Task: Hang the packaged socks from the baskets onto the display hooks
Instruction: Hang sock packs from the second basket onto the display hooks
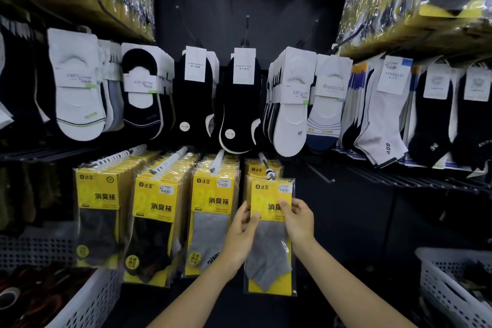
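Far left of the held sock pack, low down, a white perforated basket [90,298] holds dark goods too blurred to name. Between that basket and the held pack, three full rows of yellow sock packs [157,221] already hang from white-tipped hooks.

The left grip [239,234] pinches the held sock pack [269,247] at its left edge, thumb on the front of the yellow card and fingers behind. The pack hangs upright, and its top edge meets the tip of the display hook [265,165] directly above it. I cannot tell whether the hang hole is on the hook yet. The right grip [299,221] pinches the pack's right edge the same way, thumb over the printed label.

The pack looks light. It has a fairly stiff card inside a slick, crinkly film sleeve, with soft grey socks below. It is probably best held on the card at both edges, since the film could slide or buckle.

Far right of the pack stands a second white basket [439,282] with more stock.
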Demonstrator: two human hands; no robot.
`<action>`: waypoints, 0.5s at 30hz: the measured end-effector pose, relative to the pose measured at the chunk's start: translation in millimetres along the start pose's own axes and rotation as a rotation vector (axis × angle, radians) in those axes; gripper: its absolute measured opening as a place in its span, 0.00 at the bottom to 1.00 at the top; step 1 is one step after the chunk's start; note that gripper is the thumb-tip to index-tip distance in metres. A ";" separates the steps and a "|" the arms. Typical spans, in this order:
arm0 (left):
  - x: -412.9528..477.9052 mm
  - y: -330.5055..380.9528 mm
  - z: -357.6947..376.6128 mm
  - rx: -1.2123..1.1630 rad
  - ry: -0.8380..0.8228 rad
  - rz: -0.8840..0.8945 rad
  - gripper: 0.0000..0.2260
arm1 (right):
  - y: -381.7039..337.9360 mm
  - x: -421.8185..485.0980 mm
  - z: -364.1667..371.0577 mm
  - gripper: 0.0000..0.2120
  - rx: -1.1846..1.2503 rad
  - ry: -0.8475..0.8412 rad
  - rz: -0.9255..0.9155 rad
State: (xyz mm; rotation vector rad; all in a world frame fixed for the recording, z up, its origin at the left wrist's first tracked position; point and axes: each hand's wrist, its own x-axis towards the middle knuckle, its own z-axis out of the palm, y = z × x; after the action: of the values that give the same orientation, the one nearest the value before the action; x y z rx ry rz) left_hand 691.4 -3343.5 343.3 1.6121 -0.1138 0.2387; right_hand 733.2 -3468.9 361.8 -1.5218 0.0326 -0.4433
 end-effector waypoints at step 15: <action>-77.9 -118.0 -52.0 0.279 -0.085 -0.248 0.22 | 113.6 -99.6 -43.3 0.12 -0.122 -0.080 0.263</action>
State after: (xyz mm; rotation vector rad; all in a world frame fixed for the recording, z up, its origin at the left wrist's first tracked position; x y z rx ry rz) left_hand 637.1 -3290.6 213.0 1.8948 0.0575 -0.0068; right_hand 658.4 -3482.0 224.2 -1.6275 0.1974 -0.1727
